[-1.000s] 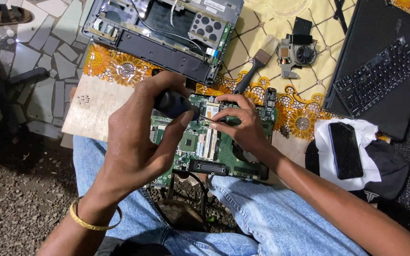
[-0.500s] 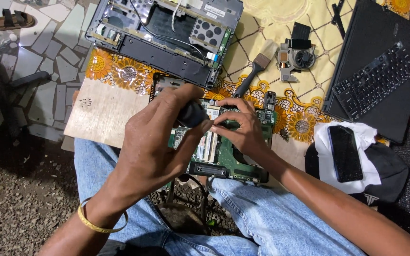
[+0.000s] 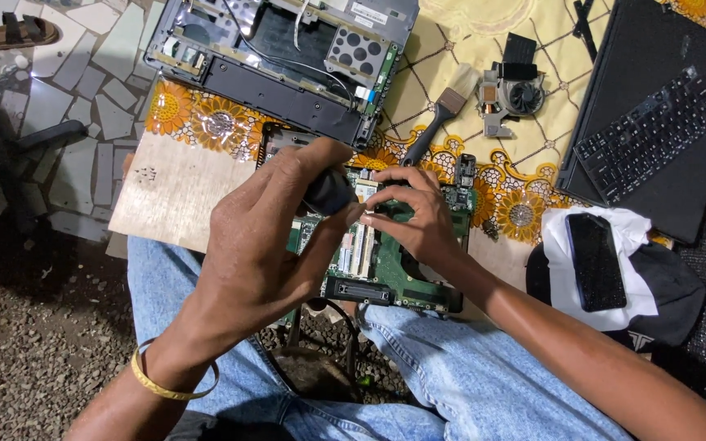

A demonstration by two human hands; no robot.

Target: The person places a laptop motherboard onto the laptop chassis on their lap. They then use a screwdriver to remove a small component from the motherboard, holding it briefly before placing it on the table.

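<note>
left hand [image 3: 255, 245] shifted right, fingers pinching black tool [image 3: 328, 192]; right hand [image 3: 418, 220] fingers pressed on one circuit board [image 3: 390, 265]; one brush [image 3: 439, 118], one phone [image 3: 594, 261].

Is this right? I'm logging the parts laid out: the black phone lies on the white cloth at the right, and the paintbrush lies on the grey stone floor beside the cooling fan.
Not quite. In the head view the paintbrush lies on the yellow patterned cloth, not the stone floor. The rest holds: it is beside the cooling fan, and the black phone lies on the white cloth.

your green circuit board [image 3: 394, 261] sits by a yellow sunflower-patterned cloth [image 3: 206, 118]; beside the board, blue jeans [image 3: 467, 376] and a black keyboard [image 3: 647, 135].
</note>
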